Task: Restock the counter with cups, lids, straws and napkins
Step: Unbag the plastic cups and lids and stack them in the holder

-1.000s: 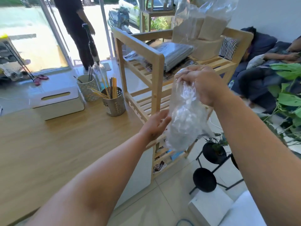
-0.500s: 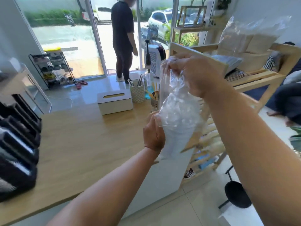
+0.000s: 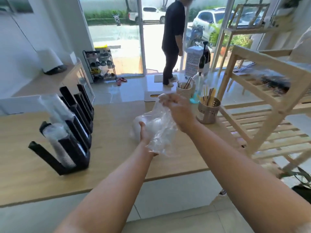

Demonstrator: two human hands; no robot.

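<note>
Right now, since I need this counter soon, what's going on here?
A person holds a clear plastic bag over the wooden counter. Their right hand pinches its top, and their left hand grips it lower down. Its contents are too blurred to name. The black rack on the counter holds some stacked cups.

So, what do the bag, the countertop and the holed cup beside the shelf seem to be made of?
Bag: thin clear plastic film, glossy, crinkled and see-through.
Countertop: pale wood or wood-look laminate, matte, faint grain; which one is unclear.
Holed cup: likely brushed steel, grey dull sheen, punched holes.
</note>
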